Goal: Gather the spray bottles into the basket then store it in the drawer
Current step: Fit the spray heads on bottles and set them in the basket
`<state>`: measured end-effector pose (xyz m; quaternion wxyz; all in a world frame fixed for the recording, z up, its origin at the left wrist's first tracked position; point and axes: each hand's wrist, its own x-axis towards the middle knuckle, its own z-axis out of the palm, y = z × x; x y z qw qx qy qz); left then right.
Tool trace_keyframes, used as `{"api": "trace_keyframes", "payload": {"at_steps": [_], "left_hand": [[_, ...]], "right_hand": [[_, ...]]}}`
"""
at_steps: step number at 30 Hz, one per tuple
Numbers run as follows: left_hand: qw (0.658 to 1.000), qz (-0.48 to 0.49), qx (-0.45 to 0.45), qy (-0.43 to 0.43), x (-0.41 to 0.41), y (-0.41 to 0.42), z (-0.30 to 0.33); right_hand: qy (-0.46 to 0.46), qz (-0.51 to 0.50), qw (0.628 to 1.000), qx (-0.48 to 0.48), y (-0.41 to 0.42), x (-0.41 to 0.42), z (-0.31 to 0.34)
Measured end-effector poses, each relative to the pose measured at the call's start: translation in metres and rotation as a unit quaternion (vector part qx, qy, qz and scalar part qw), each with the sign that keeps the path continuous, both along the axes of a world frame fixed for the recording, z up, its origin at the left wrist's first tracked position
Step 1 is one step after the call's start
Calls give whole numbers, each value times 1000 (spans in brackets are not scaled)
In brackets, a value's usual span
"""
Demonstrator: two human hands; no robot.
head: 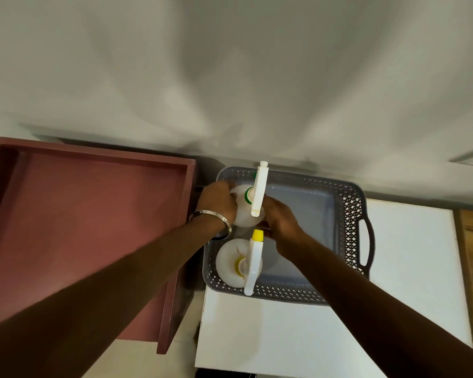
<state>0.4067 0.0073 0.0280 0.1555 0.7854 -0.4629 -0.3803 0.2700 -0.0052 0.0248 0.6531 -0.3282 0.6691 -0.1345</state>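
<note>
On the white tabletop [284,336], the grey basket [350,214] holds a yellow-nozzled spray bottle [230,264] nearest. Beyond it, the left hand [216,200] and right hand [280,218] grip the green-collared spray bottle [243,211], fingers curled around its sides. The maroon drawer [88,214] lies open leftward.

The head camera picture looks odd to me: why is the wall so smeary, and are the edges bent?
Head view: the pale wall is soft, with blotchy grey shadows; the maroon wooden drawer and white table edges splay outward from wide-angle distortion; the grey perforated plastic basket and both hands stay fairly sharp.
</note>
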Motion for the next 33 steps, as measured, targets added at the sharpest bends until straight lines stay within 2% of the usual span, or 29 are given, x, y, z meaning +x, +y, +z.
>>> {"api": "trace_keyframes", "payload": {"at_steps": [3, 11, 19, 26, 33], "left_hand": [[998, -28, 1, -50, 2, -1, -2], [991, -80, -3, -108, 2, 0, -3], [991, 6, -129, -33, 15, 9, 25], [988, 1, -153, -10, 26, 40, 49], [980, 110, -162, -34, 45, 123, 59]], "right_hand": [[4, -15, 1000, 2, -1, 6, -6], [32, -19, 999, -17, -1, 8, -11], [97, 6, 989, -112, -3, -18, 3], [162, 97, 962, -197, 16, -47, 30], [184, 172, 935, -250, 56, -63, 54]]}}
